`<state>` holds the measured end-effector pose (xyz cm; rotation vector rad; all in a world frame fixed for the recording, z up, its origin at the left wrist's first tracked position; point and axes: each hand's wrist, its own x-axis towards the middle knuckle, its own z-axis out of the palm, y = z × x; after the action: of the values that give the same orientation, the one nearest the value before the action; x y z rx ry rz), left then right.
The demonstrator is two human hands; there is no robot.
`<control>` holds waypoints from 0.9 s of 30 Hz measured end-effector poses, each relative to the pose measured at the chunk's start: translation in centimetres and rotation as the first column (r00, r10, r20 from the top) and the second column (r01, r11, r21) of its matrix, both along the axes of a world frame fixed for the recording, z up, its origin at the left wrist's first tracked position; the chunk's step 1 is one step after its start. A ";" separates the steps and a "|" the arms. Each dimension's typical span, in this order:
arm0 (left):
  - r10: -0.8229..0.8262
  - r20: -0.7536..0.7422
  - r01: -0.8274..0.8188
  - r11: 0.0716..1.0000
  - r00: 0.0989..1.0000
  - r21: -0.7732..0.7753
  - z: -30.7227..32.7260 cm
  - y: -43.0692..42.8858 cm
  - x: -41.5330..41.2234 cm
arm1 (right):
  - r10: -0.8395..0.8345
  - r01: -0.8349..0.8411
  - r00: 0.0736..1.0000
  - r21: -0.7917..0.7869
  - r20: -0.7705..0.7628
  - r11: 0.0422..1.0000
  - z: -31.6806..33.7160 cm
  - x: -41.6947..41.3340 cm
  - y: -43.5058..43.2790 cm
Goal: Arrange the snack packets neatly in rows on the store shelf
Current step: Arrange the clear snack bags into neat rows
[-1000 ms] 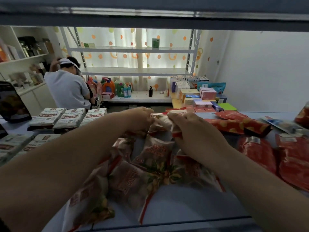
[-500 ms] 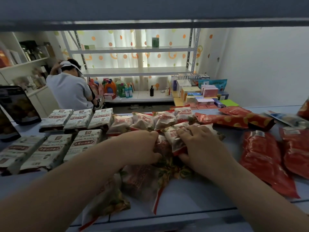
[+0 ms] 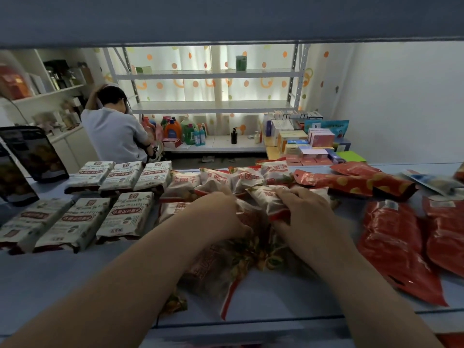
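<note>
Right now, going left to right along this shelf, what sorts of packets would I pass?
First dark pouches → white packets in two rows → pale packets with red characters → red pouches.

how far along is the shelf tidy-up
Done: the white packets lie in two tidy rows, and a back row of red-lettered packets is laid. In hand: the right hand grips one packet; the left hand is on the loose heap. Left: that heap and the scattered red pouches.
</note>
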<state>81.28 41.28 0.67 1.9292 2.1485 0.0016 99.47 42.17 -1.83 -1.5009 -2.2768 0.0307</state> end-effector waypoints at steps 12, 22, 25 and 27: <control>0.061 0.205 -0.115 0.957 0.977 0.265 1.4 -3.1 -3.5 | 0.021 -0.019 0.999 0.053 -0.032 0.998 -0.3 -0.2 0.4; 0.132 0.385 -0.277 0.895 0.914 0.351 1.0 -6.9 -6.4 | 0.090 -0.094 0.992 0.040 0.083 0.995 -1.5 -3.2 -0.5; 0.126 0.414 -0.294 0.880 0.901 0.374 0.4 -7.3 -6.9 | 0.136 -0.137 0.981 -0.005 0.140 0.991 -1.0 -3.0 -0.9; 0.115 0.448 -0.308 0.869 0.887 0.387 0.1 -7.5 -7.1 | 0.149 -0.134 0.972 -0.092 0.182 0.987 -0.6 -2.9 -1.1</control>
<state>74.14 33.77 0.78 1.6683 2.1720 0.9437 96.60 41.03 -2.42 -1.4300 -2.5591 0.0212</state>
